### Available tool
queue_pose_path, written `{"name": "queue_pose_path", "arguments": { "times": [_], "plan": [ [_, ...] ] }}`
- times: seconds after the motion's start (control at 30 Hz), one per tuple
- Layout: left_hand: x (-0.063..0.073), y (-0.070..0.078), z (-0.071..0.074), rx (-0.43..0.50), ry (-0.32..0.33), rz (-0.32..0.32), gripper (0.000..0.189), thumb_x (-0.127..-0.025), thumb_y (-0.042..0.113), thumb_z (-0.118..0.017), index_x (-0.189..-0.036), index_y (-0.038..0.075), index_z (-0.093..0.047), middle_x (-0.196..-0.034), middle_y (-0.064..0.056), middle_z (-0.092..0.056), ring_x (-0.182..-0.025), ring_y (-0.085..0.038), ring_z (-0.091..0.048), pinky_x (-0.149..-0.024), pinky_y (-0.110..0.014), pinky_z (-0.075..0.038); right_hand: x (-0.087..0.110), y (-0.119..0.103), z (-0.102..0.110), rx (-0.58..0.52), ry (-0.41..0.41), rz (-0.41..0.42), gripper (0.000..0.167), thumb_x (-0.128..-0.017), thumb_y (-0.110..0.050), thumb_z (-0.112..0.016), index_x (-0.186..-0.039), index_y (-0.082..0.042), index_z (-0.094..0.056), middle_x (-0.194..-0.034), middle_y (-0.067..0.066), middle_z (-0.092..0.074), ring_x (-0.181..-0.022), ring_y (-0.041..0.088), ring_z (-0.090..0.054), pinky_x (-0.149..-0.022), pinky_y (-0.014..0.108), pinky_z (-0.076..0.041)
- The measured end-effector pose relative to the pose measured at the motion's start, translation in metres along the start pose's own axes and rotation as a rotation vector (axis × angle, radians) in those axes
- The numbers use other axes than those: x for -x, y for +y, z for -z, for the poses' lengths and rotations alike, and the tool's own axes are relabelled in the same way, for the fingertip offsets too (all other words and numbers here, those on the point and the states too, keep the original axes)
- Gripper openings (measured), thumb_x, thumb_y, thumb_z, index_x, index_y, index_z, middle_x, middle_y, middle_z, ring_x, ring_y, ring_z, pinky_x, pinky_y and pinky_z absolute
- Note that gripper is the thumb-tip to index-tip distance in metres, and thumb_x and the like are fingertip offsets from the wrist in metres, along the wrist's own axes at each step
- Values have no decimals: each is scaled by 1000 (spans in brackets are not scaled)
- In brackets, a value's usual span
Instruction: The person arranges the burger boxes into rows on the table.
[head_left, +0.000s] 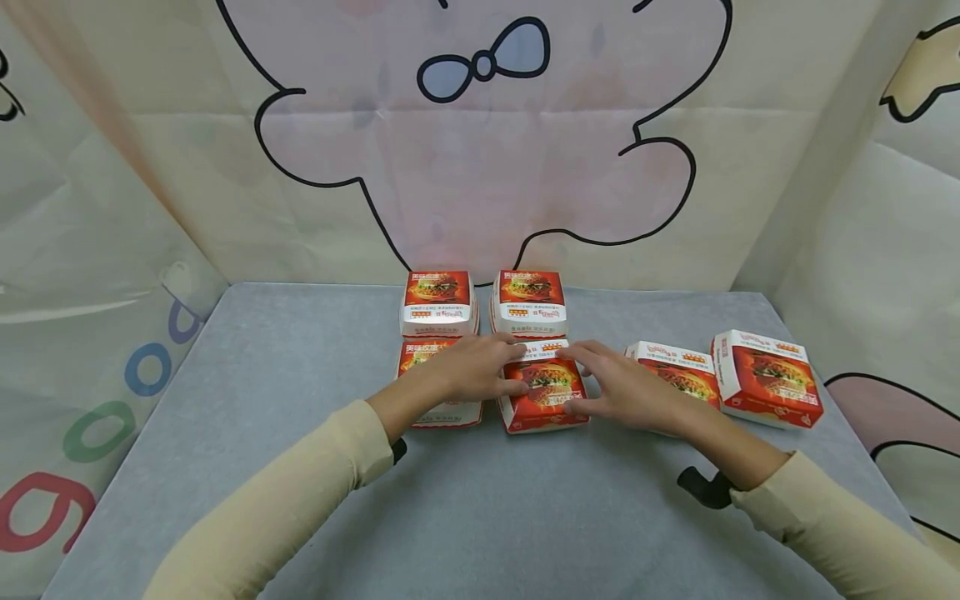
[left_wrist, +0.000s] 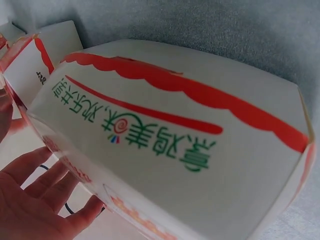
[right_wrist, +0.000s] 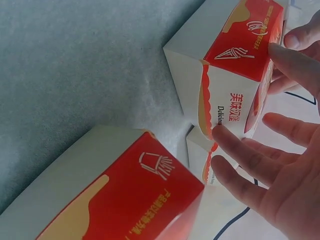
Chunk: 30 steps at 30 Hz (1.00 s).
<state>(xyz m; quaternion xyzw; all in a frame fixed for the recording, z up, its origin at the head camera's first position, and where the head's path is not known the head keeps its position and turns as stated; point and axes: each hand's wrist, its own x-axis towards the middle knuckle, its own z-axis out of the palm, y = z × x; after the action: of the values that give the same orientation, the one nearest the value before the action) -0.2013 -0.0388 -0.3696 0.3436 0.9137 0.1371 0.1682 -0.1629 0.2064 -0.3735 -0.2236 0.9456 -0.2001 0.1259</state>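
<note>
A red-and-white burger box (head_left: 546, 387) with a burger picture lies flat on the cloth between my two hands. My left hand (head_left: 480, 371) reaches over the front-left burger box (head_left: 442, 414), partly hiding it, with its fingertips at the middle box's left edge. On the opposite side, my right hand (head_left: 622, 390) has its fingers and thumb spread along the box's right edge. In the right wrist view the thumb is at the red face (right_wrist: 245, 37) and the other fingers are loosely straight beside the white side. In the left wrist view the left fingers (left_wrist: 35, 175) look relaxed and spread.
Behind the middle pair stand two more boxes, one at back left (head_left: 438, 304) and one at back right (head_left: 528, 304). On the right, a partly hidden box (head_left: 678, 367) sits beside a tilted box (head_left: 772, 379). A printed cloth backdrop (head_left: 480, 167) rises behind the grey table (head_left: 315, 333).
</note>
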Motion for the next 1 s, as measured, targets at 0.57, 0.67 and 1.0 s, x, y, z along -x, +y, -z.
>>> {"name": "queue_pose_path", "arguments": {
  "times": [0.57, 0.67, 1.0],
  "plan": [
    [-6, -1, 0, -18, 36, -49, 67, -90, 44, -71, -149, 22, -48, -149, -6, -49, -134, -25, -48, -107, -50, -39, -8, 5, 10, -22, -100, 61, 69, -86, -24, -79, -146, -9, -49, -150, 16, -44, -132, 35, -46, -101, 56, -44],
    [-7, -1, 0, -18, 27, -98, 62, -91, 42, -71, -147, 23, -52, -148, -6, -50, -131, -24, -50, -106, -46, -42, -8, 6, 11, -22, -106, 77, 69, -86, -21, -78, -147, -9, -48, -150, 18, -44, -135, 38, -43, -103, 59, -42],
    [-6, 2, 0, -52, 10, -123, 52, -93, 43, -68, -140, 22, -60, -150, -3, -49, -132, -21, -51, -106, -42, -43, -9, 4, 11, 20, -85, 88, 65, -89, -18, -75, -147, -10, -47, -144, 17, -49, -126, 34, -51, -97, 55, -48]
  ]
}}
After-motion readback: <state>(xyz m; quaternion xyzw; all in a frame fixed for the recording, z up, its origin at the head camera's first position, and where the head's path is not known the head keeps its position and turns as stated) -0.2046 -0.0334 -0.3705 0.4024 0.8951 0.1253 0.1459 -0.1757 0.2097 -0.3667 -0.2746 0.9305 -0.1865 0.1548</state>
